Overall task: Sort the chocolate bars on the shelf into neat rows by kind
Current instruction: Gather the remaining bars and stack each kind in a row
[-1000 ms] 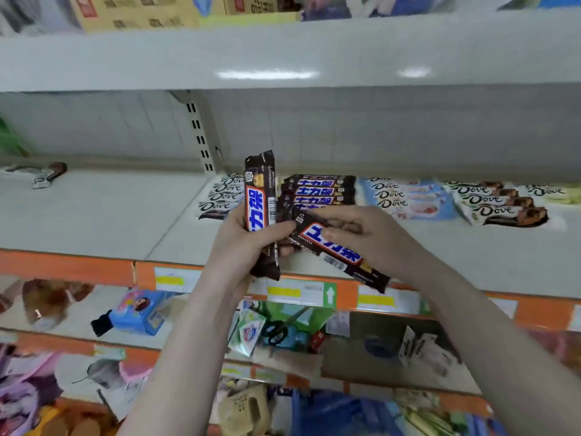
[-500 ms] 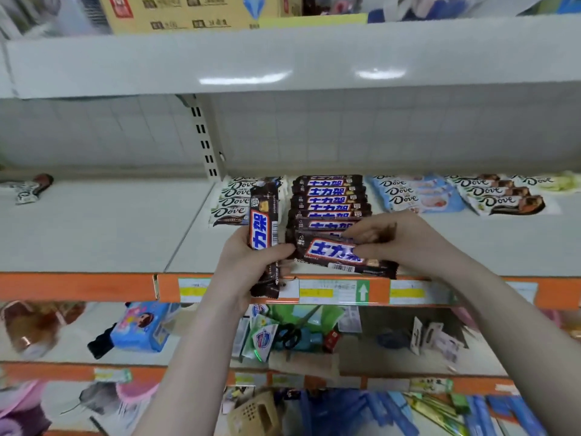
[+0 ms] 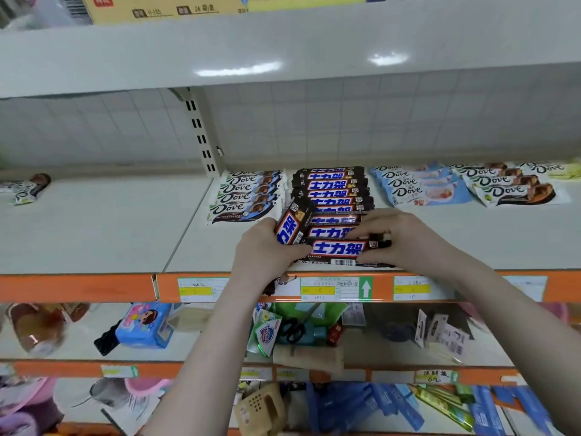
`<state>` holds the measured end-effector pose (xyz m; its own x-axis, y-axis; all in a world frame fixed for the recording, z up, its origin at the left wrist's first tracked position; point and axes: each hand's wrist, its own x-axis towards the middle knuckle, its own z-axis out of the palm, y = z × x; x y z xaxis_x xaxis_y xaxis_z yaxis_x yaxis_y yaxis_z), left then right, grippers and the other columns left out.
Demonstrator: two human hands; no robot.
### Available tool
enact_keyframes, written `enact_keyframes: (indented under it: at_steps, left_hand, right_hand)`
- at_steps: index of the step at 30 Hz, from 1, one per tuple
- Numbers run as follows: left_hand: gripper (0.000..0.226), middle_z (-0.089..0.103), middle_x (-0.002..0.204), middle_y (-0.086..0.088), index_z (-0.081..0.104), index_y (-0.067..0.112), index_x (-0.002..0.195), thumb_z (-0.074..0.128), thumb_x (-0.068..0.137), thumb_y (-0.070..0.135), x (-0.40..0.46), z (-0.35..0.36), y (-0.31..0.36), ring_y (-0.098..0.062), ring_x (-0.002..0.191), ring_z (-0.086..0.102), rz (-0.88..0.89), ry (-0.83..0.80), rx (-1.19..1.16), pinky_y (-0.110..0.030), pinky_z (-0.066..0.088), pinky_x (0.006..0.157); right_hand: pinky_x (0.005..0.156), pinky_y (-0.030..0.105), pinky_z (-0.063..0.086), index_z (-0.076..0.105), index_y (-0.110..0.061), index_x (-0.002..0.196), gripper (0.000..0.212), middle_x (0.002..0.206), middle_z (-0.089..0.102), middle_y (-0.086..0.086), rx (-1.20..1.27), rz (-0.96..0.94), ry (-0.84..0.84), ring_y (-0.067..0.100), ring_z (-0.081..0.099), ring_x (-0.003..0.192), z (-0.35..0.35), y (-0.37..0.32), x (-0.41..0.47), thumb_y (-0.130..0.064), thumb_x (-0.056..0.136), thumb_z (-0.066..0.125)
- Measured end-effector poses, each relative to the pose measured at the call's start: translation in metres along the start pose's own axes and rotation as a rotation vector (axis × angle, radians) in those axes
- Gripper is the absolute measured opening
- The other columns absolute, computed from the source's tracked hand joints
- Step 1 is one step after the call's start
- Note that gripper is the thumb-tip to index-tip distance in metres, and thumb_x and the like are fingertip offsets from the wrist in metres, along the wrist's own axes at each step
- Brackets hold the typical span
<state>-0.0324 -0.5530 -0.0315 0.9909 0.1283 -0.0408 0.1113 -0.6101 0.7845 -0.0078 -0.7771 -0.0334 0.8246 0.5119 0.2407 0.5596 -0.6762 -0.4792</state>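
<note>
Snickers bar (image 3: pixel 341 250) lies flat at the front of the shelf (image 3: pixel 94 228), label up, just ahead of the row of the same brown bars (image 3: pixel 330 185) that runs back toward the wall. The right hand (image 3: pixel 405 237) pinches its right end, fingers curled over the wrapper and pressing it down. The left hand (image 3: pixel 267 256) grips a second bar (image 3: pixel 290 226), tilted up on end at the left side of the row, with its thumb reaching toward the flat bar's left end.

To finish this step well, the flat bar should probably slide back until its long edge overlaps or touches the bar behind it, with both ends level with the rest of the row. Its near edge sits close to the orange shelf lip (image 3: pixel 78 287), so letting go early could leave it crooked or hanging over. The upright bar then looks like the next to lay down, in front, in the same direction.

Left of the row is a stack of white Dove bars (image 3: pixel 245 196); to the right lie light blue Dove bars (image 3: pixel 418 187) and then another white and brown Dove kind (image 3: pixel 509 187). One stray Dove bar (image 3: pixel 26 188) sits well apart at the far left of the shelf and, I judge, has yet to be sorted.
</note>
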Motion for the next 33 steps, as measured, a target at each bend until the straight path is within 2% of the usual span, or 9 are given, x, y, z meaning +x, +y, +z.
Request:
enact_keyframes:
  at_steps: [3,7,10,13,20,23,27,29,33]
  left_hand:
    - [0.032,0.068,0.071,-0.003,0.054,0.016,0.080,0.081,0.066,0.028,0.004,-0.001,0.002,-0.020,0.053,0.063,-0.039,-0.047,-0.019,-0.036,0.058,0.057]
    - [0.033,0.069,0.067,-0.003,0.055,0.015,0.082,0.082,0.065,0.022,0.009,-0.002,0.003,-0.013,0.046,0.062,-0.033,-0.086,-0.004,-0.029,0.054,0.046]
    - [0.033,0.067,0.075,-0.001,0.051,0.019,0.079,0.081,0.066,0.025,0.016,-0.001,0.002,-0.014,0.059,0.064,0.010,-0.051,0.068,-0.030,0.054,0.056]
    - [0.033,0.065,0.077,0.000,0.049,0.020,0.078,0.080,0.067,0.026,0.021,0.001,0.000,-0.013,0.060,0.059,0.033,-0.018,0.085,-0.028,0.049,0.059]
    - [0.034,0.051,0.071,0.013,0.049,0.020,0.083,0.078,0.069,0.033,0.024,0.006,-0.001,-0.001,0.062,0.048,0.068,0.055,0.147,-0.020,0.032,0.050]
    - [0.031,0.059,0.070,0.008,0.048,0.021,0.076,0.077,0.069,0.029,0.021,0.004,-0.005,-0.004,0.059,0.054,0.078,0.066,0.076,-0.022,0.040,0.052]
    - [0.031,0.068,0.070,0.000,0.053,0.014,0.090,0.075,0.074,0.029,0.014,-0.002,-0.004,-0.008,0.049,0.061,0.083,0.060,-0.026,-0.025,0.052,0.055]
    - [0.031,0.068,0.073,-0.002,0.052,0.014,0.092,0.074,0.076,0.028,0.011,-0.004,-0.002,-0.010,0.050,0.061,0.105,0.014,-0.075,-0.028,0.055,0.054]
    - [0.026,0.064,0.072,0.004,0.049,0.024,0.083,0.075,0.076,0.027,0.004,-0.012,0.001,0.002,0.047,0.058,0.205,-0.165,-0.020,-0.013,0.046,0.044]
  right_hand:
    - [0.083,0.017,0.036,0.069,-0.020,0.106,0.041,0.105,0.062,-0.001,-0.085,-0.012,0.013,0.008,0.050,0.095,-0.004,0.006,-0.005,-0.026,0.067,0.079]
    - [0.084,0.026,0.042,0.068,-0.020,0.108,0.041,0.107,0.063,0.004,-0.140,-0.023,0.060,0.018,0.054,0.098,0.000,0.008,-0.004,-0.026,0.069,0.078]
    - [0.085,0.034,0.046,0.068,-0.019,0.109,0.042,0.104,0.065,0.007,-0.150,-0.024,0.093,0.022,0.057,0.097,0.003,0.007,0.000,-0.023,0.069,0.078]
    - [0.083,0.032,0.045,0.068,-0.016,0.108,0.041,0.101,0.065,0.009,-0.182,-0.032,0.108,0.024,0.057,0.095,0.005,0.010,0.004,-0.021,0.069,0.078]
    - [0.082,0.033,0.043,0.069,-0.013,0.108,0.039,0.100,0.066,0.011,-0.200,-0.027,0.139,0.028,0.058,0.093,0.005,0.013,0.008,-0.016,0.070,0.078]
    - [0.081,0.033,0.042,0.068,-0.014,0.108,0.038,0.099,0.066,0.010,-0.219,-0.045,0.131,0.028,0.058,0.091,0.005,0.013,0.005,-0.016,0.070,0.077]
    - [0.084,0.040,0.047,0.067,-0.015,0.110,0.037,0.101,0.065,0.010,-0.214,-0.051,0.103,0.027,0.057,0.093,0.004,0.013,0.001,-0.017,0.073,0.075]
    - [0.085,0.037,0.046,0.066,-0.014,0.112,0.037,0.103,0.064,0.010,-0.217,-0.050,0.123,0.025,0.056,0.094,0.005,0.012,0.000,-0.019,0.077,0.072]
    - [0.078,0.021,0.041,0.059,-0.019,0.121,0.037,0.100,0.063,-0.001,-0.011,0.065,0.245,0.010,0.054,0.089,0.002,-0.002,0.001,-0.025,0.084,0.062]
